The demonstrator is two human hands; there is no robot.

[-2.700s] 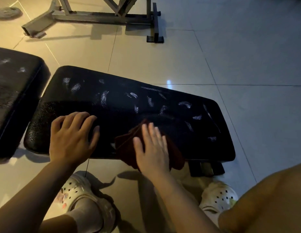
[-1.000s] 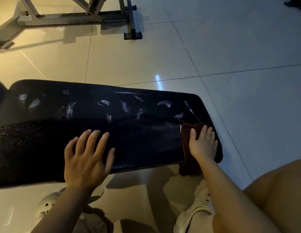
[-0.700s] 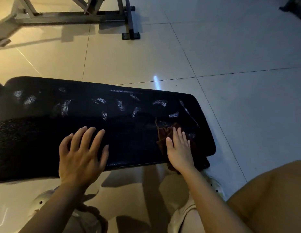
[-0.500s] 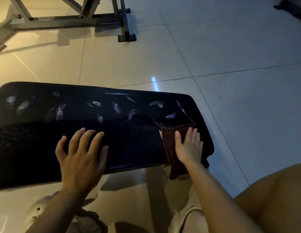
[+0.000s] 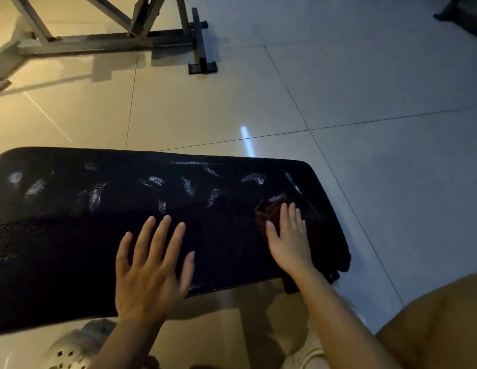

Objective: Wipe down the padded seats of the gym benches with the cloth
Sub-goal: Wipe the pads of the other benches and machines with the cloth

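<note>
A long black padded bench seat (image 5: pixel 104 235) runs across the lower half of the head view, with pale scuff marks along its far half. A dark red cloth (image 5: pixel 269 211) lies on the seat near its right end. My right hand (image 5: pixel 288 238) presses flat on the cloth with straight fingers and hides most of it. My left hand (image 5: pixel 152 270) rests flat on the seat's near edge at the middle, fingers spread.
A grey metal equipment frame (image 5: pixel 117 41) stands on the tiled floor beyond the bench. A dark object (image 5: pixel 466 14) sits at the top right corner. My white perforated shoe (image 5: pixel 75 350) and bare knee (image 5: pixel 432 323) show below the bench.
My right hand has slid the cloth back and forth at the seat's right end, and it now sits further onto the seat top. My left hand has stayed planted on the near edge.
</note>
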